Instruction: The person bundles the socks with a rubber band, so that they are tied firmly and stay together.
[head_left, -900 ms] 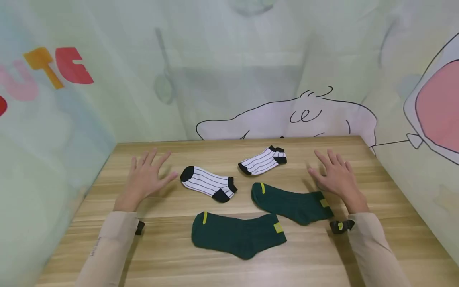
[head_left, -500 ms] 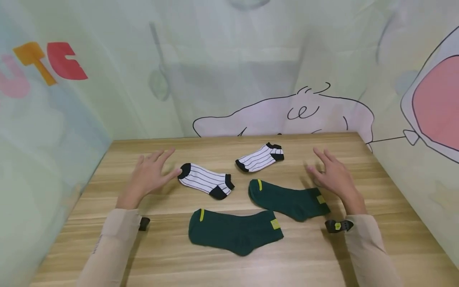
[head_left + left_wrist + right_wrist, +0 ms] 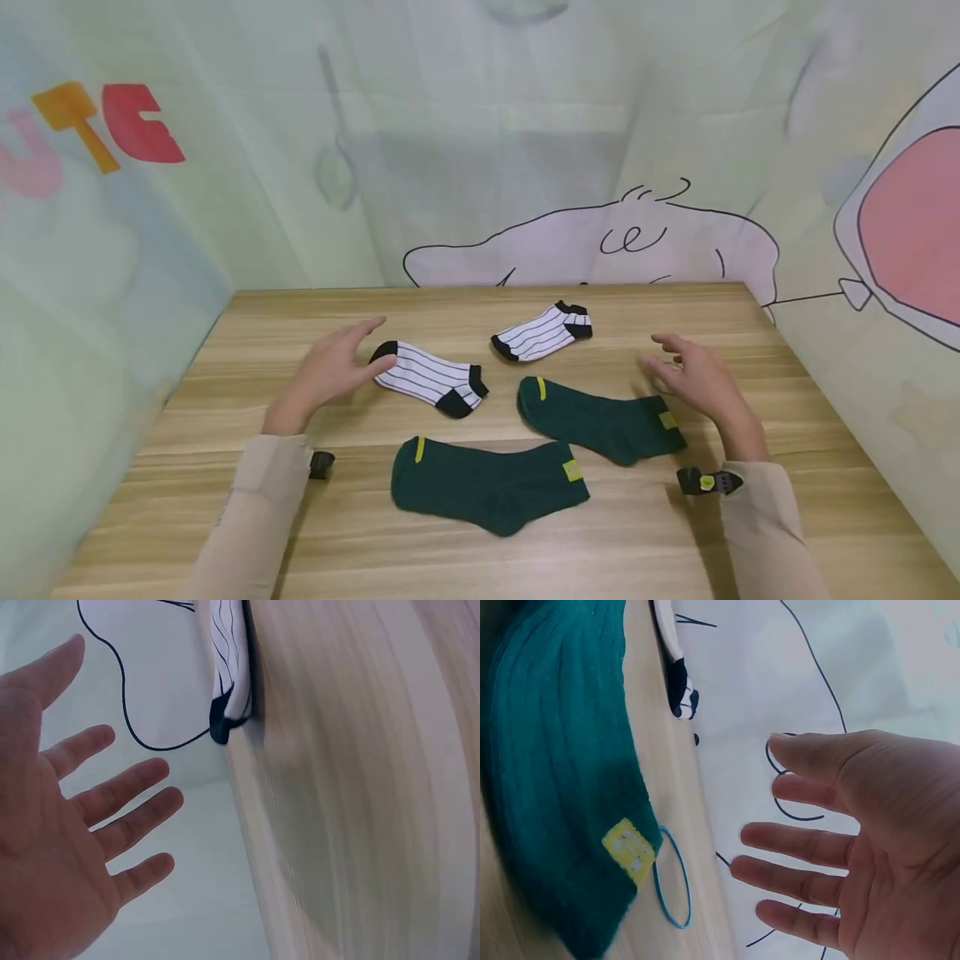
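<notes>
My left hand [image 3: 327, 371] hovers by the black toe of a white striped ankle sock [image 3: 427, 375]. Its thumb overlaps that toe in the head view, but the left wrist view shows the fingers [image 3: 131, 825] spread and apart from a striped sock [image 3: 231, 660]. A second striped ankle sock [image 3: 543, 332] lies farther back. My right hand [image 3: 701, 379] is held above the cuff end of a dark green sock [image 3: 600, 417], its fingers [image 3: 795, 844] loosely extended and holding nothing. Another dark green sock [image 3: 487, 483] lies flat in front, with a yellow cuff label.
The socks lie on a wood-grain table [image 3: 360, 550]. A printed cloth [image 3: 487, 167] stands behind and along both sides. A thin teal loop [image 3: 671, 877] sits beside the green sock's cuff in the right wrist view.
My left hand has moved right, toward the near striped sock's toe, and turned with its fingers closer together. My right hand's fingers have drawn in and lowered slightly. The socks stay put; the view shifted slightly.
</notes>
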`<state>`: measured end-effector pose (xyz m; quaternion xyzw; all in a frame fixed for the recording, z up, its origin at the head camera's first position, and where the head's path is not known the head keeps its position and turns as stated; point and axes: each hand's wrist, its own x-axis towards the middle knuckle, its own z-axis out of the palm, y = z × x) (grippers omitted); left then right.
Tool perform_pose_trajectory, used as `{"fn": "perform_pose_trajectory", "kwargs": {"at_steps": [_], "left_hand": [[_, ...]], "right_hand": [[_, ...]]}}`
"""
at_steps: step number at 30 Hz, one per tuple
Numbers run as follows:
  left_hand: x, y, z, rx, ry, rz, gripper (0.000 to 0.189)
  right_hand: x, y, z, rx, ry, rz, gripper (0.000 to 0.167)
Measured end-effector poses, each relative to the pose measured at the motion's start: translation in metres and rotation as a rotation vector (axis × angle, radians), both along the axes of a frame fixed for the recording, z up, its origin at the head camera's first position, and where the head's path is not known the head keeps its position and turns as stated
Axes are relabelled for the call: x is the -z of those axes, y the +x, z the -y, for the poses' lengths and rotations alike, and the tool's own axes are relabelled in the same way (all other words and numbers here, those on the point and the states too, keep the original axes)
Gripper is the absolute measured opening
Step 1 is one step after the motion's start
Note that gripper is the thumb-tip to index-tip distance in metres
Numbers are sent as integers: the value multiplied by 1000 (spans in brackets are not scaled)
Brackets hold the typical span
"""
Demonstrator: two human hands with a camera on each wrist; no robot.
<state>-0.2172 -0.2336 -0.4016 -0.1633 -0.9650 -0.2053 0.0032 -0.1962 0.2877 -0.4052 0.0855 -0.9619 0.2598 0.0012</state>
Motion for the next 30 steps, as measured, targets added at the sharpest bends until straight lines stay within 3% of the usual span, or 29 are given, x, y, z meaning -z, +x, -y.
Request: {"fn": "perform_pose_trajectory", "kwargs": {"at_steps": [9, 16, 23, 30], "left_hand": [[4, 2, -11, 13, 95, 41, 72], [6, 1, -20, 66, 173, 68, 69], [7, -2, -35, 113, 190, 120, 62], [6, -3, -51, 166, 192, 170, 57]], "right_hand": [[-3, 3, -4, -45, -19, 5, 30], [-6, 3, -7, -43, -52, 78, 13], [-4, 5, -14, -46, -88, 222, 14], [-2, 10, -20, -109, -105, 313, 23]]}}
